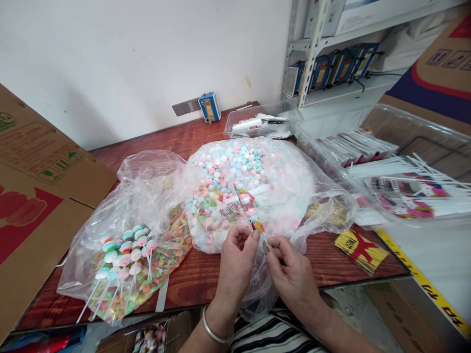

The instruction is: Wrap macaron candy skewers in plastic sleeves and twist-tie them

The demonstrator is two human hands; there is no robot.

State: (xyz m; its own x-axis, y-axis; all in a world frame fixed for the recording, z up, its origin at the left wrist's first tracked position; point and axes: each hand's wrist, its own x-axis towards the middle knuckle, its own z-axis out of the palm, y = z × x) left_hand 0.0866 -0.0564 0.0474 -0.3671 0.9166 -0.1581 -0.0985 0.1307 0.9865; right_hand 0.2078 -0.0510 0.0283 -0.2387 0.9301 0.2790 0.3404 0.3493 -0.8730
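Note:
In front of the big candy bag, my left hand (239, 252) is closed, thumb and fingertips pinching a small, brightly printed wrapper (258, 226). My right hand (290, 269), also closed, pinches a thin white stick (264, 239) at the wrapper's lower end. Whether candy is inside the wrapper I cannot tell. Just beyond my fingers, the clear plastic bag (294, 171) is full of pastel candy tablets, with more printed wrappers (245, 200) and white sticks on it. To the left, several candy lollipops (125, 255) made of stacked discs lie on another bag (165, 264) of ring candies.
Clear trays at right hold wrapper packs (356, 147) and white sticks (382, 166); another tray (230, 127) stands behind. A blue device (209, 108) sits by the wall socket. Cardboard boxes (47, 162) flank the wooden table (198, 277). A yellow-black packet (360, 251) lies near its right edge.

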